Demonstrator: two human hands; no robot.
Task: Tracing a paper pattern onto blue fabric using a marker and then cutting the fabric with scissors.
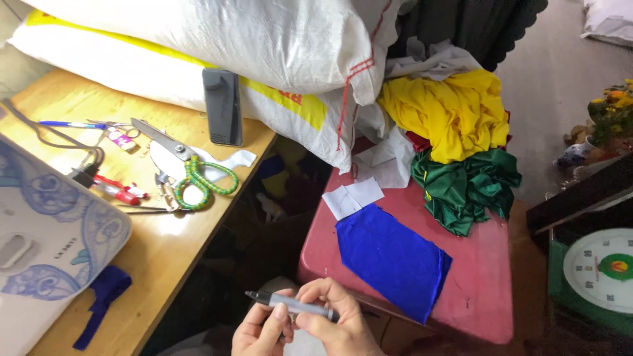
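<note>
Pen (293, 305), grey barrel with dark tip, sits at bottom centre of view, held between both hands. Long axis near horizontal, slight tilt; dark tip points left and a bit up, other end buried in the right hand (339, 323). Right hand fingers curl over the barrel from the right, thumb and fingertips pinching it. Left hand (258, 329) comes up from below, thumb and finger pressed on the barrel near the tip end, also pinching. Hands touch each other around the pen, over the gap between the two surfaces.

Just up and right of hands: blue cloth (392, 257), flat, on a red stool top (484, 277). White paper pieces (353, 196) lie touching the blue cloth's upper left corner. Green cloth (468, 188) bunched further back on the red top, yellow cloth (452, 112) piled above it.

Left: wooden tabletop (165, 244) with scissors (181, 161), handles wrapped green and yellow, blades pointing up-left. Red marker (115, 191) and blue pen (69, 124) near them. Dark phone (222, 107) leans upright against a white sack (264, 46). White sewing machine (46, 244) with blue pattern at far left, dark blue scrap (105, 293) beside it. Green scale (597, 273) with round dial at right edge.
</note>
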